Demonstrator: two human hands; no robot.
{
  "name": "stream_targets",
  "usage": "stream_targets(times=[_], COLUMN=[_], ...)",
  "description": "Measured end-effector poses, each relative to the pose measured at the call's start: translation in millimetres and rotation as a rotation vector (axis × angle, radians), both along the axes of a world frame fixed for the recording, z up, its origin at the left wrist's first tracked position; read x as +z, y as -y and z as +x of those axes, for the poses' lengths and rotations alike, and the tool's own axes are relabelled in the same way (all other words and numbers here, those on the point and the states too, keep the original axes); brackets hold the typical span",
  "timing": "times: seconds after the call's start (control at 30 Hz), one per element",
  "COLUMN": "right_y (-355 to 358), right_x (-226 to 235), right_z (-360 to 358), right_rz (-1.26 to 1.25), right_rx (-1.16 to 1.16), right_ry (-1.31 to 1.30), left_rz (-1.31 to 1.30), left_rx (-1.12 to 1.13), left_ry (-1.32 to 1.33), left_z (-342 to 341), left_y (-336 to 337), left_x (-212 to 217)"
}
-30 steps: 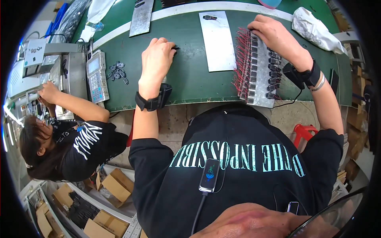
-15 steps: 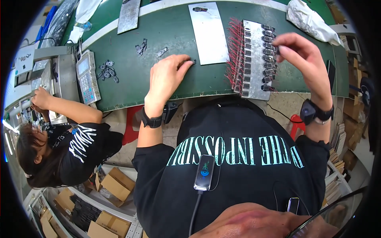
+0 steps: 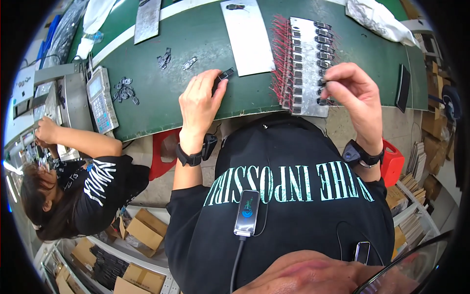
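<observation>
My left hand (image 3: pixel 199 100) is closed in a pinch over the green bench. Between its thumb and forefinger sits a small black rectangular part (image 3: pixel 225 74), standing out past the fingertips. My right hand (image 3: pixel 356 94) is pinched at the near right side of a long metal plate (image 3: pixel 310 73); its fingertips hide whatever is between them. Black parts (image 3: pixel 325 40) form a row along the plate's right side. Another row of dark rectangular parts (image 3: pixel 296 59) runs down its left side, with red wires (image 3: pixel 280 54) fanning out leftward.
A white plate (image 3: pixel 249 41) lies left of the wired rows, one black part (image 3: pixel 235 7) on it. Loose black parts (image 3: pixel 126 90) are heaped beside a keypad device (image 3: pixel 101 98). A white cloth (image 3: pixel 379 22) lies far right. At left, a co-worker's arm (image 3: pixel 85 141) reaches toward equipment.
My right hand has come nearer along the plate's right row. The black part in my left hand now shows more fully. The whole view has shifted slightly.
</observation>
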State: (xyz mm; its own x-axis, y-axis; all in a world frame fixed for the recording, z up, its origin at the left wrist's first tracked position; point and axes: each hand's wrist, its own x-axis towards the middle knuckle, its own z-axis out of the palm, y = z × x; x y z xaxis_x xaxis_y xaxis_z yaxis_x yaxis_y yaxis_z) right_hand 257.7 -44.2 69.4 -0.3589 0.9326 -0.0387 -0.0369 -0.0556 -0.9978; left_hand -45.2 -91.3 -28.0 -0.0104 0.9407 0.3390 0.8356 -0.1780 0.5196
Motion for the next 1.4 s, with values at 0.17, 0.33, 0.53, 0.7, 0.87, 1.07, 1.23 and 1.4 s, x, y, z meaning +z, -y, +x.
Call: stream_targets(times=[0.17,0.33,0.53,0.7,0.87,1.07,1.23,1.4], right_y=[-3,-3,-4,-11,-23,-27,-20,8], right_x=[3,-13,-21,-32,-34,-31,-41,-19], right_z=[-29,-39,-30,-22,-17,-15,-11,-1], right_rz=[0.016,0.053,0.007,0.174,-0.172,-0.199,0.051,0.112], right_rx=[0.069,0.006,0.039,0.072,0.24,0.35,0.302,0.159], right_ry=[-0.011,0.128,0.166,0.213,-0.049,0.008,0.045,0.229], left_rz=[-0.11,-0.272,-0.352,-0.333,-0.355,-0.355,-0.176,-0.107], left_rx=[-0.041,-0.135,-0.225,-0.251,-0.269,-0.304,-0.309,-0.382], left_ry=[0.572,0.941,1.037,0.921,0.897,0.882,0.573,0.484], left_z=[45,78,82,83,77,76,91,102], left_y=[-4,-8,-12,-11,-11,-12,-7,-6], left_x=[32,43,42,45,48,49,57,59])
